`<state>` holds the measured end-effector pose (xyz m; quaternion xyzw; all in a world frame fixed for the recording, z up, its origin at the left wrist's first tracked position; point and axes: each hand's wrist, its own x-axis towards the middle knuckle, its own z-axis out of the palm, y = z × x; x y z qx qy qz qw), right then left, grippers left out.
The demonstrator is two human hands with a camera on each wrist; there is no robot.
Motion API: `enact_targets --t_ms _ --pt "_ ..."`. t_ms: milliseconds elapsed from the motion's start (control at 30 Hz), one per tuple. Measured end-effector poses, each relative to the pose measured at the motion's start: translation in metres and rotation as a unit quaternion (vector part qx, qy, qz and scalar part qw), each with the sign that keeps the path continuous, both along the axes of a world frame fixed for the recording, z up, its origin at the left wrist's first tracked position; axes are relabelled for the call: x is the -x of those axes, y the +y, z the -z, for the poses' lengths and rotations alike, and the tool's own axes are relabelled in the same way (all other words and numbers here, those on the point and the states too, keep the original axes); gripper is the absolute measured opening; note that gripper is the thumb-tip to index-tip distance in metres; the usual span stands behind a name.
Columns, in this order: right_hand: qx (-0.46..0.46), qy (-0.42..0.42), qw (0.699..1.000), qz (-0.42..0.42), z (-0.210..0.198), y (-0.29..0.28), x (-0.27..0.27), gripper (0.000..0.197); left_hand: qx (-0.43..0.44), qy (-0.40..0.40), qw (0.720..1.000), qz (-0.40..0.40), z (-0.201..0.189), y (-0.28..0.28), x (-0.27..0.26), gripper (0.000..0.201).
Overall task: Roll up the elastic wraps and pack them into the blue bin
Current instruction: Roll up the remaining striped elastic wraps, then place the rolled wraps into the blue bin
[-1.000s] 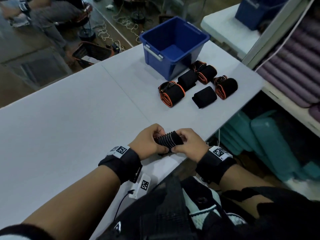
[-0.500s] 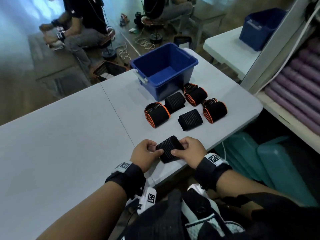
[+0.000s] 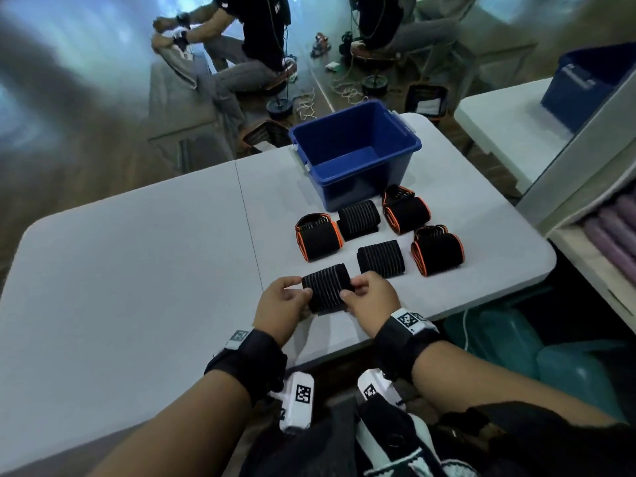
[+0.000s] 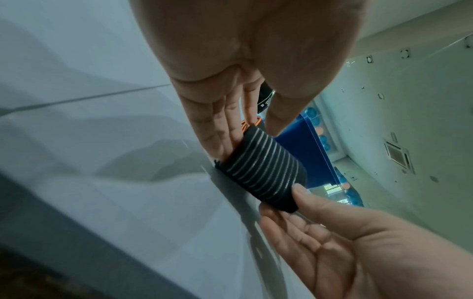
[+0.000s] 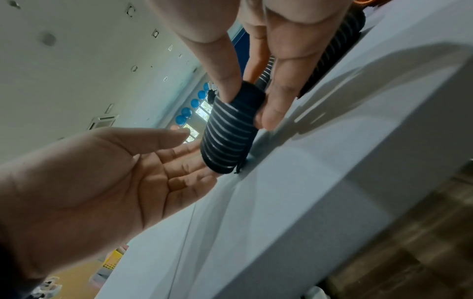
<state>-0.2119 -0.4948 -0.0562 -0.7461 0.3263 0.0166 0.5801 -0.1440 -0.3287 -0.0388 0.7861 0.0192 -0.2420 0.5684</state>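
A rolled black wrap with thin white stripes (image 3: 327, 287) lies on the white table (image 3: 137, 270) near its front edge, between my hands. My right hand (image 3: 347, 296) pinches its right end between thumb and fingers, as the right wrist view shows (image 5: 252, 109). My left hand (image 3: 303, 297) lies open, straight fingers (image 4: 225, 131) touching the roll's (image 4: 263, 170) left end, thumb just off it. The blue bin (image 3: 354, 149) stands empty at the table's far side. Several rolled wraps lie in front of it, some orange-edged (image 3: 318, 241), some striped (image 3: 380, 258).
The table's right edge (image 3: 543, 266) drops off beside teal containers (image 3: 568, 356) on the floor. A shelf with purple rolls (image 3: 612, 235) stands to the right. Seated people (image 3: 241, 56) and cables are beyond the table. A second blue bin (image 3: 585, 84) sits on another table.
Both hands have carried the striped roll forward from the table's front edge towards the other rolls. My left hand has loosened from a grip to straight fingers. The head view has lifted.
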Motion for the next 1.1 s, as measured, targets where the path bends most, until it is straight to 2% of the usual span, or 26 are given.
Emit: enact_targets --t_ms 167,267,333,467,600,700,800,967,1100 --pt "-0.039 0.019 0.995 -0.095 -0.001 -0.009 -0.008 0.046 -0.028 -0.012 0.999 0.015 0.011 0.005 -0.01 0.017" --pt "-0.075 0.05 0.99 -0.112 -0.008 -0.022 -0.005 0.052 -0.073 -0.039 0.996 0.017 0.02 0.008 -0.021 0.012" --pt "-0.054 0.068 0.989 -0.121 -0.019 -0.037 -0.003 0.046 -0.1 -0.062 0.993 0.001 0.017 0.008 -0.036 0.011" --pt "0.023 0.057 0.991 -0.123 -0.057 -0.08 -0.01 0.02 -0.088 -0.112 0.99 -0.019 -0.014 -0.008 -0.082 0.024" --pt "0.142 0.02 0.983 -0.117 -0.086 -0.127 -0.024 0.017 -0.076 -0.179 0.981 -0.004 -0.044 -0.039 -0.142 0.03" --pt "0.219 0.031 0.964 -0.15 -0.102 -0.159 -0.04 0.027 -0.089 -0.191 0.977 0.028 -0.064 -0.068 -0.176 0.054" --pt "0.315 0.066 0.921 -0.221 -0.109 -0.186 -0.063 0.042 -0.112 -0.171 0.978 0.044 -0.071 -0.095 -0.199 0.068" --pt "0.394 0.129 0.847 -0.333 -0.093 -0.219 -0.104 0.065 -0.097 -0.12 0.988 -0.002 -0.067 -0.121 -0.209 0.047" --pt "0.406 0.139 0.81 -0.4 -0.073 -0.228 -0.13 0.085 -0.056 -0.039 0.996 -0.049 -0.066 -0.137 -0.207 0.044"
